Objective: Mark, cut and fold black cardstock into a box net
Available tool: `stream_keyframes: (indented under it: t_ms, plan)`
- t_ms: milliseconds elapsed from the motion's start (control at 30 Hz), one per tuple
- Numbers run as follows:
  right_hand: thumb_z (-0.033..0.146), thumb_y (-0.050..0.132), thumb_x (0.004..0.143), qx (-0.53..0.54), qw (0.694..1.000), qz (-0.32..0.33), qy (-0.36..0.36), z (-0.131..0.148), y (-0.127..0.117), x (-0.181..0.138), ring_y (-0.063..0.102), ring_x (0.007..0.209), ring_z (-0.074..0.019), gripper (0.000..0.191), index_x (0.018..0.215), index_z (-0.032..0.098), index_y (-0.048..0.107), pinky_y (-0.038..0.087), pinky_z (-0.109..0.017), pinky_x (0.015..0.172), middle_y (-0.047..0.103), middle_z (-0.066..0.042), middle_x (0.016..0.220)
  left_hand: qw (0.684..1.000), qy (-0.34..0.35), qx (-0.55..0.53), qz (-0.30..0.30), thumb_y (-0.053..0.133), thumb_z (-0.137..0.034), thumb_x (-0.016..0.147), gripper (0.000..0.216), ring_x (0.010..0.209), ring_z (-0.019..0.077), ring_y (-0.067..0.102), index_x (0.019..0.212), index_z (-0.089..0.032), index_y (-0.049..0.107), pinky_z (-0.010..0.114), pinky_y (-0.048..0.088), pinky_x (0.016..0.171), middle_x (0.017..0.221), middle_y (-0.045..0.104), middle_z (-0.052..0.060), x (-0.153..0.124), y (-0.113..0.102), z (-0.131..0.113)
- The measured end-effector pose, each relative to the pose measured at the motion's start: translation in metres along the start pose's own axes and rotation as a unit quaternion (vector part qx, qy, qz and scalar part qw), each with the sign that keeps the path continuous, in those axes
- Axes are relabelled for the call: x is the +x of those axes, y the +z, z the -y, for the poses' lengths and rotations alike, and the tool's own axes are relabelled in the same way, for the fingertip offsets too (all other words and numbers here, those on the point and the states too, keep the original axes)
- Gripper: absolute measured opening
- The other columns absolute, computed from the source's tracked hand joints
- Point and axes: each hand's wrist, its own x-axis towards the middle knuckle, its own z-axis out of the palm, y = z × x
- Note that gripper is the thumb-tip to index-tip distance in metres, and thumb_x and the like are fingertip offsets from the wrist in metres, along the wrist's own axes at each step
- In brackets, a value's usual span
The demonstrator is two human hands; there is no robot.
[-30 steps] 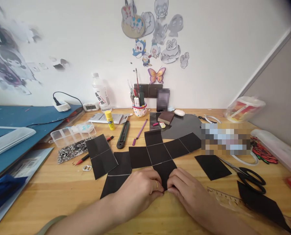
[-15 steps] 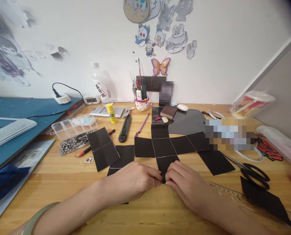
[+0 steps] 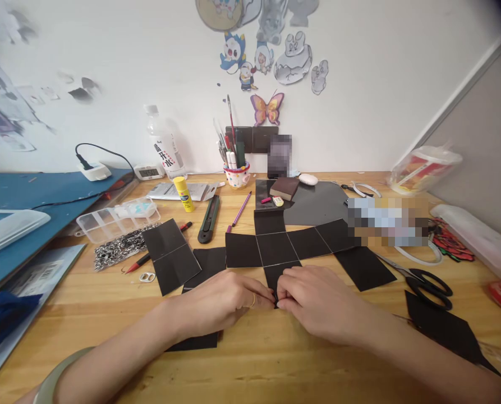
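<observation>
A cross-shaped black paper cutout, marked with pale crease lines, lies on the wooden desk. Its near flap is pinched between the fingertips of my left hand, which wears a ring, and those of my right hand. The two hands almost meet at the flap's near end, and the fingers hide most of that edge. Under and beside my left forearm lie other black paper pieces, one of them partly covered. A creased black rectangle rests left of the cutout.
Black-handled scissors and a black scrap lie to the right. Behind are a utility knife, a glue stick, a purple pen and a pen cup. Metal pull tabs sit beside a clear compartment box.
The camera view has shifted slightly, moving the desk items a little left and up. Both hands keep their pinch on the near flap, and my right forearm now covers the ruler.
</observation>
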Motion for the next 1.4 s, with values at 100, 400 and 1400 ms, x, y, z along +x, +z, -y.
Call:
stream_keyframes:
  t_ms: [100,400,1400]
  plan:
    - [0.015,0.055,0.076,-0.028,0.999,0.009,-0.017,0.004,-0.003,0.002,0.06,0.06,-0.0187,0.009,0.071,0.018,0.062,0.032,-0.029,0.049,0.066,-0.003,0.067,1.0,0.001,0.023,-0.002,0.036,0.0,0.083,0.038,0.098,0.0154,0.059,0.107,-0.019,0.059,0.024,0.048,0.077,0.109,0.063,0.005,0.0,0.002,-0.004]
    - [0.018,0.056,0.079,-0.042,0.998,-0.027,-0.038,-0.001,0.004,-0.006,0.056,0.065,-0.0157,0.007,0.072,0.019,0.057,0.037,-0.028,0.056,0.062,0.001,0.068,0.99,-0.027,0.124,-0.057,0.031,-0.016,0.092,0.029,0.069,0.0102,0.06,0.093,-0.015,0.06,0.019,0.046,0.06,0.082,0.064,0.002,0.004,0.02,-0.014]
    - [0.014,0.052,0.082,0.032,0.998,-0.038,-0.041,-0.026,0.014,-0.017,0.05,0.066,-0.014,0.008,0.076,0.019,0.051,0.035,-0.025,0.059,0.057,0.002,0.071,0.937,0.043,0.33,-0.103,0.033,-0.013,0.092,0.025,0.074,0.0148,0.058,0.09,-0.012,0.058,0.027,0.052,0.063,0.071,0.058,0.001,0.01,0.038,-0.012]
